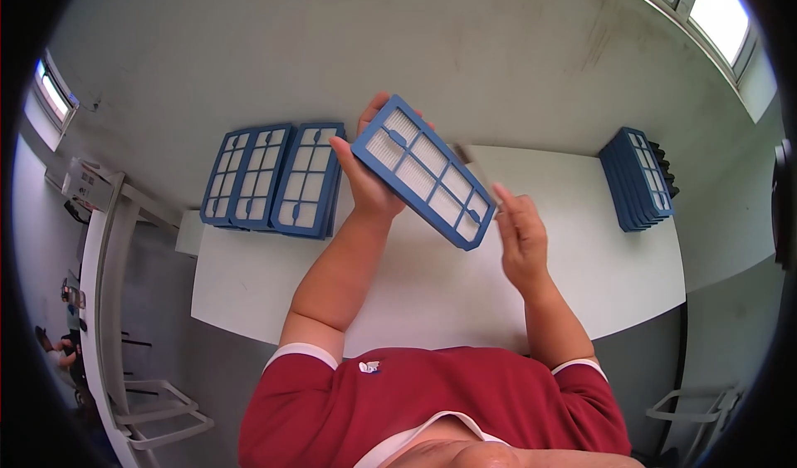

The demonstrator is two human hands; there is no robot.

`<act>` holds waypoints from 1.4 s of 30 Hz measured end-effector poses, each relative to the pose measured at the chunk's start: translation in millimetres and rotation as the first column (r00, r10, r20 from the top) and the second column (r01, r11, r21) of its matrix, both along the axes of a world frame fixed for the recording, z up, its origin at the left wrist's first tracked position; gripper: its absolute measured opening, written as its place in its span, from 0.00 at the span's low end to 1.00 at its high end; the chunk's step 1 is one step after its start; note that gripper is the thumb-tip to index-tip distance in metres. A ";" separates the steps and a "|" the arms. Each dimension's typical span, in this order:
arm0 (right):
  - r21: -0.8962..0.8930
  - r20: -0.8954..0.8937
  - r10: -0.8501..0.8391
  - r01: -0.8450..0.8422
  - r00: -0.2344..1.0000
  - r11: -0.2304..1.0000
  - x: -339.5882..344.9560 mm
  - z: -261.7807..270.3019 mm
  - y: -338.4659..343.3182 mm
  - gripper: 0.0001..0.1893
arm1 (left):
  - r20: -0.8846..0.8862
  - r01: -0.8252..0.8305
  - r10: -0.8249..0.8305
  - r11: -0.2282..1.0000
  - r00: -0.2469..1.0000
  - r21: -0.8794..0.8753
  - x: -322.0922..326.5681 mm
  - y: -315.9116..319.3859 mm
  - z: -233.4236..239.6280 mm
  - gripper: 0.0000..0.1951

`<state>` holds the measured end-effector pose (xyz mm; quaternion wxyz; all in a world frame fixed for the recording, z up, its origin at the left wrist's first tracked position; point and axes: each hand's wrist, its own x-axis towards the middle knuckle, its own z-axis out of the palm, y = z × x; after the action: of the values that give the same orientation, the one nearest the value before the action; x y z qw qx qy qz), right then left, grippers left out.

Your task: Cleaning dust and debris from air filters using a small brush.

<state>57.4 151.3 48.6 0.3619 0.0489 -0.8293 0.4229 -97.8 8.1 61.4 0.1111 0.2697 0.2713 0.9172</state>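
My left hand [373, 175] holds up a blue-framed pleated air filter [429, 172] by its upper end, tilted above the white table [423, 293]. At the filter's lower right end is my right hand [523, 231], gripping a small slim brush-like tool [473, 163]. The tool is blurred and partly behind the filter, so its exact kind cannot be told. Whether it touches the filter is not clear.
Stacks of similar blue filters [261, 175] stand at the table's back left. Another leaning stack [635, 181] is at the right, with black ridged parts [664, 169] behind it. A wall borders the back. White-framed chairs flank the table; a person [59, 349] is far left.
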 end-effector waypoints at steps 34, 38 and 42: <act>0.059 -0.134 0.324 -0.319 0.936 0.946 -38.6 26.5 -35.7 0.19 | -0.151 0.055 -0.032 0.987 0.988 0.151 -2.9 -22.1 13.1 0.55; 0.031 -0.081 0.341 -0.339 0.937 0.940 -38.4 28.0 -34.4 0.18 | -0.172 0.070 -0.045 0.987 0.984 0.144 -5.6 -27.4 13.7 0.55; 0.153 -0.149 0.227 -0.204 0.962 0.967 -40.6 26.9 -33.5 0.17 | -0.146 0.002 0.011 0.996 0.989 0.086 -0.4 -28.0 17.8 0.54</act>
<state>16.8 117.7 75.5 0.3768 0.1986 -0.8131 0.3968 -98.2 -20.0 79.3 0.0771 0.3402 0.2399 0.9060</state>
